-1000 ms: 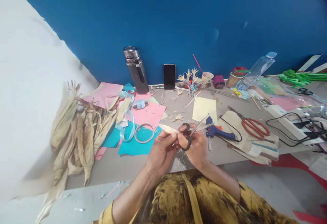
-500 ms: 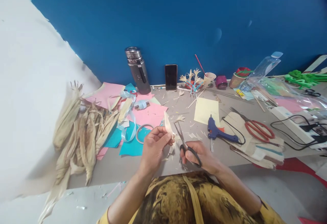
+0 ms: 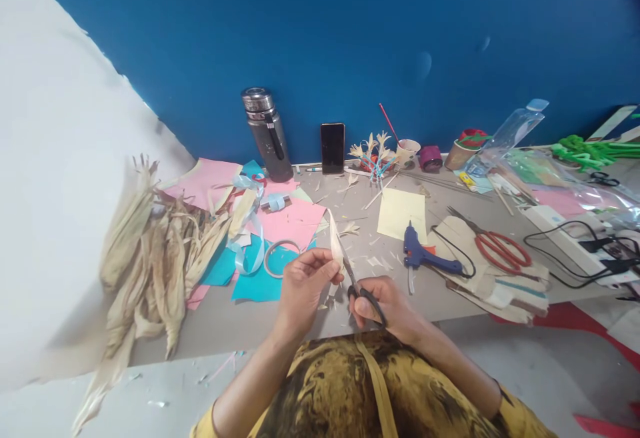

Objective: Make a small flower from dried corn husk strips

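Between the thumb and fingers of my left hand (image 3: 309, 285) a pale strip of corn husk (image 3: 336, 241) stands upright, pinched near its lower part. My right hand (image 3: 383, 305) grips black-handled scissors (image 3: 367, 301), the blades pointing up and lying along the right edge of the husk strip. Whether the blades are cutting into it I cannot tell. Small husk scraps (image 3: 375, 261) litter the table around both hands. Dried corn husks (image 3: 163, 278) lie heaped at the left. Husk flowers (image 3: 373, 151) with blue stems stand at the back.
A blue glue gun (image 3: 430, 258) and red-handled scissors (image 3: 503, 251) on work gloves (image 3: 515, 288) lie to the right. Behind stand a thermos (image 3: 270, 138) and a phone (image 3: 333, 148). A tape roll (image 3: 270, 258) rests on blue paper (image 3: 255, 291). At right is a power strip (image 3: 565, 241).
The scissors have moved left against the husk strip, and their blades look closer together. My left hand keeps its pinch on the husk. The whole view has shifted slightly.
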Demonstrator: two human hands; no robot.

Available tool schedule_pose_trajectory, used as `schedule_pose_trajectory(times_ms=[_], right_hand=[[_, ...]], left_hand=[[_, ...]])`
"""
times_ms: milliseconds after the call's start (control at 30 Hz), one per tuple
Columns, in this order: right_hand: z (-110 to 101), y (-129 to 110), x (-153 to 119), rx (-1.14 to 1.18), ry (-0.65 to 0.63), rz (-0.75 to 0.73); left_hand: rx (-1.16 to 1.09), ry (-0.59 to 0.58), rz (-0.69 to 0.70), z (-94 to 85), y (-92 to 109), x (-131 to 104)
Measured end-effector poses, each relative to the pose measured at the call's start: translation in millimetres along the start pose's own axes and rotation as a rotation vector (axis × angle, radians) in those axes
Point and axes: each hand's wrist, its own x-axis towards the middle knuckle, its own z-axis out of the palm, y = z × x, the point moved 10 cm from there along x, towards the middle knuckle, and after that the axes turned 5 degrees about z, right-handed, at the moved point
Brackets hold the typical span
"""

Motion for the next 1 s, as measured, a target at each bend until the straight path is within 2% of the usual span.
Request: schedule_pose_trajectory(times_ms=[467,767,1000], right_hand=[[0.0,3.6,-1.5,-0.017,0.015,0.045],[-4.4,16.2,-0.3,0.006,0.053,0.094],[-5.7,16.6,-1.2,-0.014,0.074,0.109]], left_hand=[[0.01,0.001,-0.008,-1.8,-0.5,0.4],[-0.045,0.0,-0.046,-1.6,-4.2,0.0],[-0.078,-0.014,-0.055,2.4,1.3,-1.1]])
